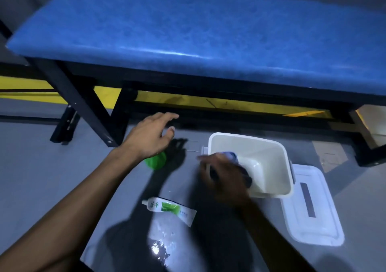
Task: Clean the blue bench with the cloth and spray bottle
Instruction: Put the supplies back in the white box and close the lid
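My left hand (149, 139) hangs spread wide with nothing in its grip, just above the green thing (156, 160) on the floor (41, 167), which I take for the top of the spray bottle; most of it is hidden under my wrist. Judging by the plastic, it should be light and a little slick, so I would wrap my fingers round the neck, forefinger free for the trigger. At six o'clock from it lies a white and green tube (170, 209), and nearer me a wet patch (159, 248) glistens.

My right hand (224, 177), blurred, reaches over the near rim of the white bin (271, 146) at three o'clock from the bottle. Its grip appears closed on a bluish, dark cloth (231, 156), though the blur leaves me unsure. Cloth is soft and limp; bunching it in the palm should hold it best. The bin's lid (325, 225) lies flat at four o'clock.

The blue table (198, 25) spans twelve o'clock, its padded top glossy and bare, not yet wiped.
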Demonstrator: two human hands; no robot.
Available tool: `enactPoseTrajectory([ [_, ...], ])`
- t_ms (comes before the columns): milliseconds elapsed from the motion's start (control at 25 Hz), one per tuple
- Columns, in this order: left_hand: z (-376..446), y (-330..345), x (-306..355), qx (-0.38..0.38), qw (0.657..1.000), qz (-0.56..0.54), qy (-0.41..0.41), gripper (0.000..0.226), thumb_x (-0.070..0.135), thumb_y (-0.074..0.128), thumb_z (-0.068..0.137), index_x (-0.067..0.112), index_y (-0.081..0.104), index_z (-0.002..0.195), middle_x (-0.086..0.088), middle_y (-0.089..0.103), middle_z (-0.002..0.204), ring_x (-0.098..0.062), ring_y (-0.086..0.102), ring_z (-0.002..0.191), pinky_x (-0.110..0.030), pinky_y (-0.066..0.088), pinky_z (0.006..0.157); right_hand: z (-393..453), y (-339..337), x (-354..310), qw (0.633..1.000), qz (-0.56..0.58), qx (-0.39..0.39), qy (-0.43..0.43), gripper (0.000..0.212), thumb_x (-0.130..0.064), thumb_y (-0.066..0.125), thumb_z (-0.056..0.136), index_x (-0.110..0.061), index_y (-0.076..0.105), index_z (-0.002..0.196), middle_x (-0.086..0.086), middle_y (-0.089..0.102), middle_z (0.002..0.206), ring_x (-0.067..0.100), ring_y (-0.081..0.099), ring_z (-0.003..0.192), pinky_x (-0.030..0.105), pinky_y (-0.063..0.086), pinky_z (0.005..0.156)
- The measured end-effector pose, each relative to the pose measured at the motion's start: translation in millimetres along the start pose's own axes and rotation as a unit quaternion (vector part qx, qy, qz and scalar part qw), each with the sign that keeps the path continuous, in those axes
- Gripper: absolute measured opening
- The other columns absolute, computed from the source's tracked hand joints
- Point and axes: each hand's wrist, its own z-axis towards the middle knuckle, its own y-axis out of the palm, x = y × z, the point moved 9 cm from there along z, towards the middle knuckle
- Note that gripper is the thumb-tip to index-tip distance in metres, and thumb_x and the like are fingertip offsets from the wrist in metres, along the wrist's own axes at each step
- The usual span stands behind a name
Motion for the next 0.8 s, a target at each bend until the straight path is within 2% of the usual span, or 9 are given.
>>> enactPoseTrajectory([
  [80, 0, -4, -4, 0.001, 1.0, -0.001, -0.004, 0.045, 0.038, 0.043, 0.099, 0.034, 0.041, 0.144, -0.001, 0.052, 0.141, -0.029, 0.053, 0.125, -0.041, 0.044, 0.1, -24, 78, -38, 0.993, -0.004, -0.107, -0.053, 0.036, -0.044, 0.057, 0.089, -0.022, 0.061, 0.118, 0.002, 0.068, 0.106, 0.018, 0.059, 0.098, 0.033, 0.045, 0.088],
  [160, -3, -8, -8, 0.004, 1.0, -0.001, -0.009, 0.046, 0.039, 0.042, 0.099, 0.034, 0.04, 0.144, -0.001, 0.052, 0.142, -0.029, 0.053, 0.125, -0.044, 0.045, 0.101, -57, 168, -24, 0.971, -0.072, -0.226, -0.014, 0.057, -0.052, 0.066, 0.075, -0.019, 0.055, 0.121, 0.005, 0.062, 0.105, 0.027, 0.059, 0.094, 0.041, 0.049, 0.082],
  [240, -11, -12, -12, 0.009, 1.0, 0.007, -0.012, 0.046, 0.042, 0.04, 0.098, 0.036, 0.039, 0.144, 0.001, 0.051, 0.141, -0.028, 0.051, 0.127, -0.046, 0.046, 0.101, -87, 225, 6, 0.925, -0.162, -0.34, 0.059, 0.063, -0.049, 0.08, 0.054, -0.02, 0.057, 0.105, 0.002, 0.059, 0.097, 0.026, 0.06, 0.086, 0.038, 0.052, 0.074],
  [320, -16, -18, -16, 0.015, 1.0, 0.007, -0.015, 0.049, 0.046, 0.036, 0.094, 0.037, 0.039, 0.143, 0.002, 0.052, 0.14, -0.026, 0.051, 0.128, -0.049, 0.047, 0.1, -106, 251, 36, 0.899, -0.184, -0.386, 0.094, 0.049, -0.038, 0.086, 0.045, -0.024, 0.06, 0.084, -0.003, 0.054, 0.085, 0.02, 0.062, 0.071, 0.03, 0.052, 0.061],
  [400, -19, -27, -24, 0.025, 0.999, 0.0, -0.023, 0.052, 0.048, 0.033, 0.092, 0.037, 0.039, 0.142, 0.002, 0.053, 0.139, -0.026, 0.053, 0.127, -0.049, 0.047, 0.099, -90, 227, 35, 0.938, -0.154, -0.302, 0.072, 0.021, -0.029, 0.07, 0.065, -0.023, 0.063, 0.084, -0.002, 0.05, 0.087, 0.018, 0.066, 0.068, 0.027, 0.054, 0.058],
  [520, -21, -36, -38, 0.035, 0.999, -0.003, -0.039, 0.048, 0.045, 0.036, 0.094, 0.037, 0.04, 0.141, 0.002, 0.054, 0.139, -0.027, 0.057, 0.12, -0.05, 0.05, 0.095, -43, 127, 22, 0.968, 0.035, -0.22, 0.112, 0.028, -0.033, 0.05, 0.076, -0.014, 0.068, 0.086, -0.002, 0.062, 0.077, 0.01, 0.061, 0.063, 0.013, 0.049, 0.067],
  [600, -20, -40, -45, 0.044, 0.997, -0.005, -0.057, 0.044, 0.042, 0.039, 0.096, 0.037, 0.041, 0.14, 0.003, 0.054, 0.139, -0.028, 0.061, 0.114, -0.05, 0.051, 0.094, -12, 55, -5, 0.981, 0.023, -0.182, 0.069, 0.029, -0.032, 0.054, 0.089, -0.008, 0.065, 0.102, -0.005, 0.059, 0.081, 0.003, 0.055, 0.07, 0.004, 0.039, 0.071],
  [680, -18, -43, -47, 0.05, 0.996, -0.007, -0.069, 0.043, 0.041, 0.04, 0.096, 0.037, 0.042, 0.139, 0.004, 0.055, 0.14, -0.029, 0.06, 0.115, -0.05, 0.05, 0.095, 7, 8, -14, 0.981, 0.029, -0.188, 0.039, 0.017, -0.023, 0.064, 0.093, -0.015, 0.062, 0.107, -0.01, 0.058, 0.084, -0.002, 0.055, 0.076, 0.006, 0.036, 0.068],
  [800, -15, -44, -43, 0.046, 0.996, -0.014, -0.071, 0.045, 0.042, 0.039, 0.094, 0.035, 0.044, 0.139, 0.001, 0.055, 0.141, -0.029, 0.056, 0.123, -0.05, 0.049, 0.098, 40, -65, 50, 0.985, -0.093, -0.118, 0.089, 0.024, -0.016, 0.068, 0.089, -0.021, 0.06, 0.111, -0.002, 0.058, 0.097, 0.013, 0.054, 0.085, 0.027, 0.036, 0.07],
])
